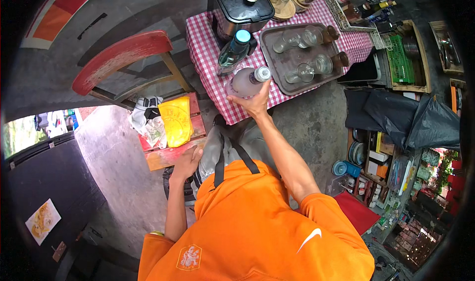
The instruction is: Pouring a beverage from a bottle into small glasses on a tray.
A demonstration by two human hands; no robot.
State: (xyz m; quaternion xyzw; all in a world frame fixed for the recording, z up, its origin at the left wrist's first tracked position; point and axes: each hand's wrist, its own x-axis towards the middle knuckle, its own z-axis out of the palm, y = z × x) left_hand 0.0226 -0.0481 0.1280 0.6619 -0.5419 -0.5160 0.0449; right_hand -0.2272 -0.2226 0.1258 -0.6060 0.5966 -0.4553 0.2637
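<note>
My right hand (pixel 255 103) is wrapped round a clear, cloudy-looking bottle (pixel 243 84) with a silvery-white cap. The bottle is over the near edge of a table with a red-and-white checked cloth (pixel 205 51). Just behind it is a dark clear bottle with a blue cap (pixel 236 51). To its right lies a brown tray (pixel 292 88) carrying several drinking glasses (pixel 306 72). Low by the chair, my left hand (pixel 187 163) hangs with its fingers loosely stretched, holding nothing. Beside it, a folded yellow cloth (pixel 176 121) and a white-and-black cloth (pixel 148 120) lie on the chair seat.
A red wooden chair (pixel 123 55) stands left of the table. At the table's back are a black lidded appliance (pixel 242 6), round wooden boards (pixel 283 8) and a wire basket (pixel 341 16) near more bottles. Right are a green crate (pixel 401 60), black plastic sheeting (pixel 396 115) and cluttered shelves (pixel 373 167).
</note>
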